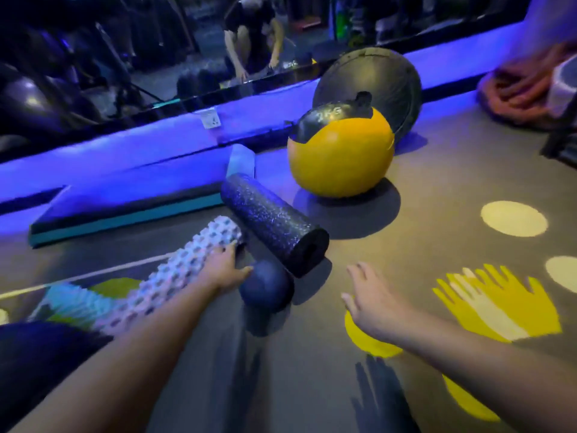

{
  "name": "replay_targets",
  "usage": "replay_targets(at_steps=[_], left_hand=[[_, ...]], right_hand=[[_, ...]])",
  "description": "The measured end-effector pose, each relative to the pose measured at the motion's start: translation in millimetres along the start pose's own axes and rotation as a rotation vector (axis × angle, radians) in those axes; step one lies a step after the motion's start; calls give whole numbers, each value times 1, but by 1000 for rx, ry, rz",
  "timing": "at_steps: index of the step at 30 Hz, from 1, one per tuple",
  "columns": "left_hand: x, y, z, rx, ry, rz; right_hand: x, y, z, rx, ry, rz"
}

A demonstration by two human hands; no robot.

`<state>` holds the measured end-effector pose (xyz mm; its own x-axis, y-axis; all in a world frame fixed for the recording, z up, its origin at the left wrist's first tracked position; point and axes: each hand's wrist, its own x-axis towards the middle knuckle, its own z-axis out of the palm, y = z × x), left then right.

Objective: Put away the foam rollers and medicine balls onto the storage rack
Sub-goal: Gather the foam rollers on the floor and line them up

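Grey rubber flooring [437, 170], printed with yellow hand shapes and pale dots, filled the lower frame. Low at centre-right the right hand [371, 303] hovered over it, fingers spread and grasping nothing. Left of centre the left hand [223, 270] lay on the near end of a white knobbed foam roller [162, 282]; whether those fingers had closed round it could not be told. Just right of that hand sat a small dark ball [267, 284], touching the near end of a black foam roller [274, 223] that ran up toward the frame's middle.

Beyond, upper centre, a yellow-and-black medicine ball [340, 157] stood against a larger black medicine ball [374, 79], beside a teal-edged mat [125, 210] under the mirror. No storage rack showed.

The step in hand looked like gathering the rollers. It would go best with the left hand wrapped fully round the knobbed roller's middle, so it does not tip, and the free right hand taking the black roller mid-length, without nudging the small ball loose.
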<state>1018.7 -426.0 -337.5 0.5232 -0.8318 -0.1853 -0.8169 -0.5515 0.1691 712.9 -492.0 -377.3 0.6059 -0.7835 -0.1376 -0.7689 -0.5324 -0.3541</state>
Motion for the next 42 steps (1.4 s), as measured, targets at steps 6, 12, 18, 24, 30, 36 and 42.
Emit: replay_targets(at_steps=[6,12,18,24,30,36,42], left_hand=[[97,-123,25,218,36,-156],[125,-191,51,261,79,-221],[141,-203,69,278,249,-182],[156,-182,59,142,377,-158],[133,-122,51,43,475,-31],[108,-36,11,27,674,178],[47,62,-37,51,727,388]], right_hand=[[117,-66,24,19,51,133],[218,-123,36,-138,6,266],[256,-118,40,-239,-56,406],[223,-89,28,-326,39,363],[117,-35,-32,-463,88,354],[-15,47,-92,-677,275,327],[-145,112,-120,-577,419,548]])
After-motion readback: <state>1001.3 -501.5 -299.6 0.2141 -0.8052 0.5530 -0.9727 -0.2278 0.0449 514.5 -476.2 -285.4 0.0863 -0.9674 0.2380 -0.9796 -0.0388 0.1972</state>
